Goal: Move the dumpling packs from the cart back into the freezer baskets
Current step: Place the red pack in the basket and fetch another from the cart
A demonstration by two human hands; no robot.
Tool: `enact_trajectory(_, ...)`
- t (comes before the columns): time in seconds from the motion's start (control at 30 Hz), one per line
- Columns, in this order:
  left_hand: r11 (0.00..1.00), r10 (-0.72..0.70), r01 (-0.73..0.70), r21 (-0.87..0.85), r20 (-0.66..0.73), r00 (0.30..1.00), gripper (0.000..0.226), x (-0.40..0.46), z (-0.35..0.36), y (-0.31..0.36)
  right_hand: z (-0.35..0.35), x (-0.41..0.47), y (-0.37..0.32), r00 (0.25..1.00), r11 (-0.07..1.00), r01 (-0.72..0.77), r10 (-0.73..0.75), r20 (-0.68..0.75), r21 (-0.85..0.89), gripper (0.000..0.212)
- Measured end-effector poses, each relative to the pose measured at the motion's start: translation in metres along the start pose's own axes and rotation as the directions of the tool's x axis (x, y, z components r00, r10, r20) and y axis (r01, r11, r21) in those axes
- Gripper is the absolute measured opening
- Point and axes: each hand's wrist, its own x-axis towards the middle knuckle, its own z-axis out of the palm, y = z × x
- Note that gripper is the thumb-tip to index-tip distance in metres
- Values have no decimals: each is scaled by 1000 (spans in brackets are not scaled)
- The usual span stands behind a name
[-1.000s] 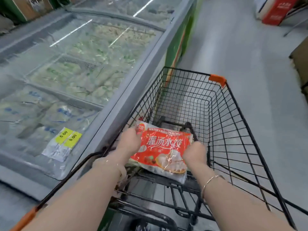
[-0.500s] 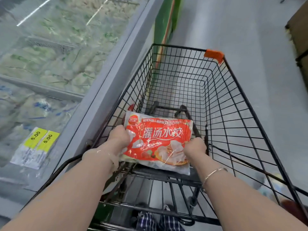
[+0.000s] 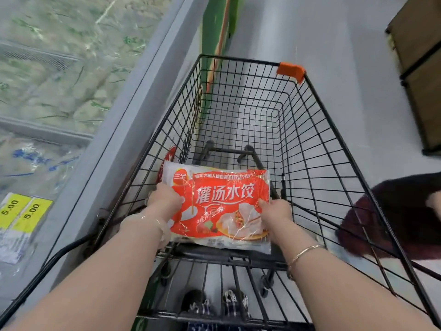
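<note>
A red and white dumpling pack (image 3: 222, 199) is held flat inside the near end of the black wire cart (image 3: 310, 144). My left hand (image 3: 164, 201), in a thin clear glove, grips the pack's left edge. My right hand (image 3: 274, 211) grips its right edge. A second red pack (image 3: 168, 158) peeks out behind the held one, against the cart's left wall. The chest freezer (image 3: 133, 130) runs along the cart's left side; pale packs (image 3: 59, 87) lie under its glass lid.
Yellow price tags (image 3: 21, 213) stick to the freezer glass at lower left. A dark red sleeve (image 3: 391, 216) of another person reaches in at the right. A brown shelf unit (image 3: 420, 68) stands at the upper right. Grey floor lies ahead of the cart.
Both hands have lifted the pack a little and turned it flatter toward me. The view has tilted down and right, and the dark red sleeve has come in.
</note>
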Motion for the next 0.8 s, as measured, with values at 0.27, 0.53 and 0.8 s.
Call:
enact_trajectory(0.27,990,128,-134,-36,-152,980,32,-9,-9,5,-8,-15,-12,984,998,65,-60,-166,20,21)
enact_trajectory(0.53,925,198,-294,-239,-358,912,29,-66,-63,24,-48,-82,-77,917,943,325,-333,-218,-73,27)
enact_trajectory(0.8,868,127,-389,-308,-620,774,30,-138,-172,-10,-65,-182,-148,791,799,600,-601,-115,-45,27)
